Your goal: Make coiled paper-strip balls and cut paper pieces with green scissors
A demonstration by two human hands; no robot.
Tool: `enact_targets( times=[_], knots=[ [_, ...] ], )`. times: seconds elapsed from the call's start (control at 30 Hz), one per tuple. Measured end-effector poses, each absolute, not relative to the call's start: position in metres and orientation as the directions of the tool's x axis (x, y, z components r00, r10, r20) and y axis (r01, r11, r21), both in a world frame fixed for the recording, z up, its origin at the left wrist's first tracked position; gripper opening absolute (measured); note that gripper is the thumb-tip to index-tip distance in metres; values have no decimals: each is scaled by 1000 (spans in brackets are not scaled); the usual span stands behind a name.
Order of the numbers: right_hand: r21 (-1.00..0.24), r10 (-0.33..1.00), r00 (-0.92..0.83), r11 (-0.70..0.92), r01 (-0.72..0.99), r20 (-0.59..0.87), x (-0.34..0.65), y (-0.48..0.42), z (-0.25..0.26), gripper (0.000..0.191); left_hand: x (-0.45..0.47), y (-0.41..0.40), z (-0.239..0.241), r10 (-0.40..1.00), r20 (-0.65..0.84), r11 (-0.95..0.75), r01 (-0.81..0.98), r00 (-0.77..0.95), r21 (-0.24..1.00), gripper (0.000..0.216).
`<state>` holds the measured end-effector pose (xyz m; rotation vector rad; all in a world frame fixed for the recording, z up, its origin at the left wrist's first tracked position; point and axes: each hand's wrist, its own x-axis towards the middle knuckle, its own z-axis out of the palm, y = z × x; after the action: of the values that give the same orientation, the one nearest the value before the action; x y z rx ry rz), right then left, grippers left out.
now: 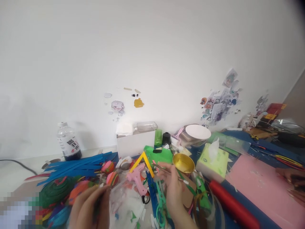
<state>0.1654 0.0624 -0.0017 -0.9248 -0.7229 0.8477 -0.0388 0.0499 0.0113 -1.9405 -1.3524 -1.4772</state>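
My right hand (172, 183) is closed around a thin, dark, pen-like stick (164, 168), whose exact kind I cannot make out. Just left of it lie a pink glue gun (138, 178), a bent yellow strip (143, 159) and green-handled scissors (161, 206). At the lower left, my left hand (89, 206) has its fingers curled together; whatever they may hold is hidden. It is beside a clear plastic bag (126, 203) with paper scraps and balls of coloured yarn (82, 189).
Blue strips (81, 167) and a dark-labelled bottle (69, 143) are at left. Behind stands a white box (135, 144). Rightward are a gold bowl (183, 163), tissue pack (213, 160), red roll (233, 203) and pink sheet (257, 184), with another person's hands (292, 181) at its edge.
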Motion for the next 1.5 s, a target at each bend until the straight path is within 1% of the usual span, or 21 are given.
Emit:
enact_targets(
  times=[0.03, 0.07, 0.1, 0.17, 0.2, 0.27, 0.33, 0.4, 0.47, 0.5, 0.57, 0.63, 0.67, 0.77, 0.93, 1.07, 1.17, 1.23, 1.33, 1.43, 1.5],
  knots=[
    [-889, 855, 488, 352, -294, 177, 167, 63, -3, 40, -38, 51, 13, 521, 853, -477, 837, 23, 269, 22],
    [-884, 847, 494, 371, -284, 196, 168, 63, -4, 39, -37, 54, 13, 558, 825, -498, 831, 88, 248, 25],
    [-878, 838, 500, 393, -271, 220, 168, 63, -4, 39, -36, 57, 12, 596, 781, -526, 825, 186, 205, 27],
    [-867, 820, 508, 432, -249, 263, 169, 62, -5, 38, -32, 63, 6, 670, 639, -555, 827, 377, 94, 26],
    [-866, 813, 516, 440, -239, 270, 170, 62, -5, 37, -29, 65, 3, 695, 571, -562, 825, 437, 54, 25],
    [-874, 805, 532, 432, -222, 262, 172, 61, -3, 35, -20, 65, -1, 741, 453, -565, 825, 497, 18, 25],
    [-899, 809, 533, 397, -186, 247, 174, 59, 0, 39, -9, 59, -6, 783, 336, -562, 827, 523, 22, 31],
    [-924, 820, 520, 357, -139, 239, 175, 57, 4, 45, 5, 50, -11, 805, 191, -577, 817, 562, 25, 48],
    [-941, 833, 499, 327, -93, 240, 175, 55, 7, 43, 19, 40, -16, 798, 68, -601, 799, 599, 7, 65],
    [-944, 834, 486, 327, -54, 261, 175, 55, 7, 37, 25, 35, -19, 811, 61, -584, 812, 583, -1, 64],
    [-928, 833, 425, 367, 56, 355, 175, 54, 7, 24, 35, 25, -25, 824, 103, -560, 829, 557, -5, 53],
    [-890, 824, 336, 429, 157, 456, 174, 54, 5, 20, 43, 14, -31, 785, 116, -614, 790, 608, 16, 47],
    [-872, 818, 303, 452, 187, 488, 174, 55, 3, 20, 47, 9, -35, 741, 83, -671, 740, 667, 40, 50],
    [-862, 813, 290, 461, 209, 505, 174, 57, -2, 20, 57, -7, -50, 763, 6, -644, 760, 646, 90, 62],
    [-855, 800, 306, 459, 240, 516, 176, 57, -2, 19, 56, -21, -55, 847, 44, -531, 845, 530, 54, 63],
    [-839, 788, 299, 466, 282, 538, 174, 56, -1, 18, 38, -31, -57, 849, 160, -516, 855, 503, 54, 70],
    [-818, 774, 287, 475, 325, 564, 172, 55, -3, 18, 25, -40, -75, 818, 257, -548, 833, 515, 74, 74],
    [-799, 770, 260, 485, 354, 583, 168, 54, -5, 18, 21, -46, -89, 805, 291, -557, 828, 517, 71, 76],
    [-764, 771, 180, 516, 386, 611, 161, 50, -6, 19, 19, -52, -103, 805, 328, -525, 851, 495, 7, 72],
    [-731, 765, 106, 552, 402, 635, 156, 42, -3, 19, 20, -52, -108, 838, 343, -421, 903, 425, -91, 64],
    [-714, 763, 74, 559, 422, 642, 155, 35, -1, 20, 18, -50, -107, 838, 336, -412, 902, 431, -129, 62]
  ],
)
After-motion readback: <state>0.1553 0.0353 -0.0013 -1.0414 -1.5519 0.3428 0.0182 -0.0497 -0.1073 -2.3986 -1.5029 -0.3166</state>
